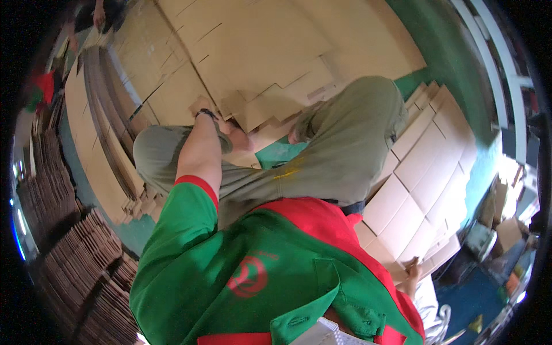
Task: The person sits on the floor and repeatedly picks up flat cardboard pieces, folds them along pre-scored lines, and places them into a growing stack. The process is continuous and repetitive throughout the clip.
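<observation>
My left arm reaches forward past my left knee, a dark band at its wrist. My left hand [202, 106] rests at the slotted edge of a flat brown cardboard sheet [253, 40]; it is small and blurred, so its fingers do not show clearly. Back at the lower right, my right hand [411, 273] has its fingers closed at the near edge of a stack of cut cardboard blanks [422, 167]. I sit on the floor with my legs folded, and my bare feet show between the cardboard and my trousers.
Another long stack of cardboard blanks [98, 138] lies at my left. Beyond it stand bundled cardboard piles [86, 253]. Another person's hand [99, 18] shows at the far left. The floor is green [445, 63]. A pale metal frame [489, 57] stands at the right, with clutter [500, 230] nearer.
</observation>
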